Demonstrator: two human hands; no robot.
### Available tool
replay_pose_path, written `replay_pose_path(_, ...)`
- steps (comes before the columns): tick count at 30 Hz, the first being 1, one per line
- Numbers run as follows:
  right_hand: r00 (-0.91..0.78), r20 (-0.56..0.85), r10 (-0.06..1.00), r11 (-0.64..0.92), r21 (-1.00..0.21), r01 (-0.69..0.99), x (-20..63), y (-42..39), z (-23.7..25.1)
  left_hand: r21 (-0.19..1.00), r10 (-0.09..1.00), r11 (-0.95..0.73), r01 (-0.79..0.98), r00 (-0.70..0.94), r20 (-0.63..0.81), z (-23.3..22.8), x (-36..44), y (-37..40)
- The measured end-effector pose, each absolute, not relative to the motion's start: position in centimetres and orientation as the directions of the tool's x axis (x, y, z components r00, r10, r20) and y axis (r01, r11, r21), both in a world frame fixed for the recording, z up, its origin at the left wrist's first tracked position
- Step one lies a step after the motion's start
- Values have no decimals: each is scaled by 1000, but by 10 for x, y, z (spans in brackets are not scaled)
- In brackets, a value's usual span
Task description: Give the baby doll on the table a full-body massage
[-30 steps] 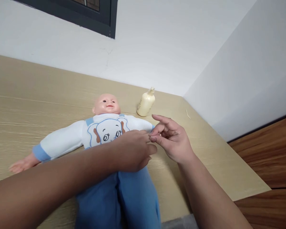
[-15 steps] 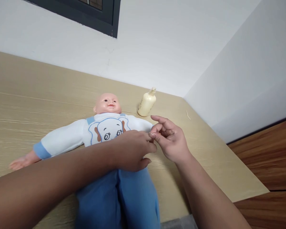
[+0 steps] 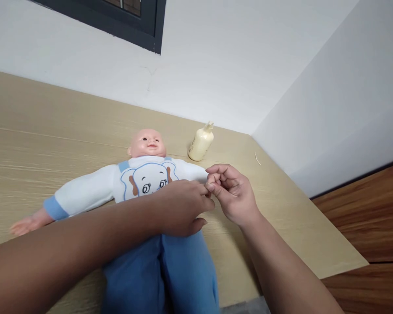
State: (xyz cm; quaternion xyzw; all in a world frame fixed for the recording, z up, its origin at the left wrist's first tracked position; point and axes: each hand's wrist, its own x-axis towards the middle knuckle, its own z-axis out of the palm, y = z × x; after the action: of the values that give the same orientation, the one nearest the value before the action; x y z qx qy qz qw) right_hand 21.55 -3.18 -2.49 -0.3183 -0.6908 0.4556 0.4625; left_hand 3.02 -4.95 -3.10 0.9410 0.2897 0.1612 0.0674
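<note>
A baby doll (image 3: 116, 181) lies on its back, dressed in a white top with blue cuffs and an elephant face on the chest, and blue trousers. My left hand (image 3: 185, 207) reaches across its belly, fingers curled round the end of the doll's arm on the right. Meeting it there is my right hand (image 3: 234, 192), thumb and forefinger pinched together on the doll's hand. That small hand is mostly covered by my fingers. The doll's other arm stretches out to the left, its palm resting on the table.
A cream pump bottle (image 3: 201, 143) stands on the wooden table (image 3: 298, 205) beyond the doll's shoulder. Farther right lies a thin pale strip (image 3: 257, 158). White walls (image 3: 222, 61) border the table at the back and right, with a dark window frame (image 3: 147, 30) above. Brown wood panels (image 3: 363, 209) are at right.
My right forefinger has curled down closer to the thumb. My left hand stays almost where it was, and the doll and bottle have not moved apart from a slight camera shift.
</note>
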Motion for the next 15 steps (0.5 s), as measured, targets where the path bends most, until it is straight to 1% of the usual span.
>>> replay_pose_path(4,-347,370,862,397,-918,9,215,-32,-23,204,559,-829,520,778,288,-32,30,-49)
replay_pose_path(8,-314,395,864,417,-909,5,216,-26,-25,135,500,-865,484,807,313,-34,32,-49)
replay_pose_path(12,-393,336,856,352,-935,-34,217,-20,-31,37,444,-889,456,841,310,-37,34,-50)
replay_pose_path(15,-442,299,846,305,-951,-59,217,-20,-34,-13,399,-904,428,852,339,-41,35,-50)
